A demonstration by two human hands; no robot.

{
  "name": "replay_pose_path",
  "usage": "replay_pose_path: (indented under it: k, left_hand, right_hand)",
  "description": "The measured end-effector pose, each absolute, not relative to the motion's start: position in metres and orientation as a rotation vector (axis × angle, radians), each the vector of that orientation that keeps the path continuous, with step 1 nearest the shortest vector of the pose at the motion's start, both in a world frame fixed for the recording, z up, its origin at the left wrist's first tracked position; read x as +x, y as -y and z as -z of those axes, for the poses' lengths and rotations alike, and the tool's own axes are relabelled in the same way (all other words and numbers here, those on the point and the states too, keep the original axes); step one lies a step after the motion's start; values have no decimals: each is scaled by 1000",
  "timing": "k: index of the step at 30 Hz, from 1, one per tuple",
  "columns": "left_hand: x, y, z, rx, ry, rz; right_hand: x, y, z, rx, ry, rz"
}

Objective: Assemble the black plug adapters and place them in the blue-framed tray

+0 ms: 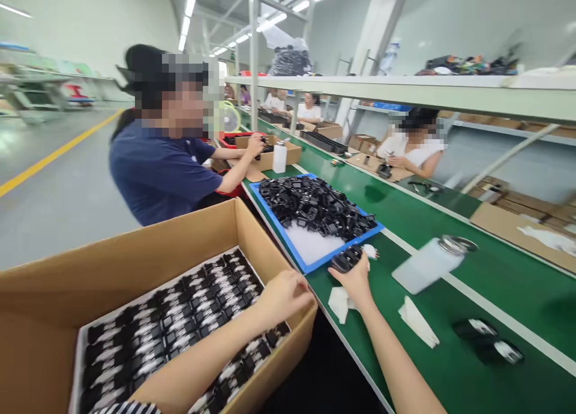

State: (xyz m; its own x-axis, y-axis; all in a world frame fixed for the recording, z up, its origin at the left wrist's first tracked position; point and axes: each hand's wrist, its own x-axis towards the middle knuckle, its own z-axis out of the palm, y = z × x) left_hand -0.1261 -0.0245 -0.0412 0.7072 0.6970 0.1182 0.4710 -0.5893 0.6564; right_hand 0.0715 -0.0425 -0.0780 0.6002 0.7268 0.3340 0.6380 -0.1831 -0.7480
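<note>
The black block (346, 258), ridged on top and perhaps several pieces together, is in the right hand (356, 277), its fingers and thumb closed around the sides. It is just above the green table (454, 378), at the near corner of the blue-rimmed tray (290, 249); its long axis runs roughly crosswise, the right end tipped a little up and away. The tray holds a heap of black parts (315, 207) toward its far end, with its white floor bare at the near end. The left hand (283, 294), fingers half curled, is over the near right corner of the cardboard box (135, 243); whether it grips anything cannot be told. Inside the box, black pieces (198, 306) with pale bits between them sit in close rows. Right of the tray, a white bottle (427, 267) leans over in view, near a crumpled white cloth (417, 323).
</note>
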Motion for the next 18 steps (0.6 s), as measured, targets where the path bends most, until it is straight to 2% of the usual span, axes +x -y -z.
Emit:
replay_pose_path:
  k: [4, 8, 12, 14, 16, 18]
  left_hand:
    - [-100, 27, 16, 2382, -726, -769]
    - [-91, 40, 8, 2438, -555, -843]
    - [-108, 26, 28, 2319, -783, -810]
    - [-122, 13, 41, 2224, -933, -769]
    - [-135, -2, 53, 2130, -1071, -734]
    - [-143, -14, 60, 2042, -1180, -718]
  right_hand:
    - [68, 41, 71, -1803, 972, -157]
    - [90, 72, 11, -1536, 798, -325]
    - [140, 164, -80, -1486, 718, 118]
    - [173, 223, -107, -1494, 767, 310]
    - [205, 279, -107, -1610, 715, 473]
    - [231, 326, -85, -1801, 517, 449]
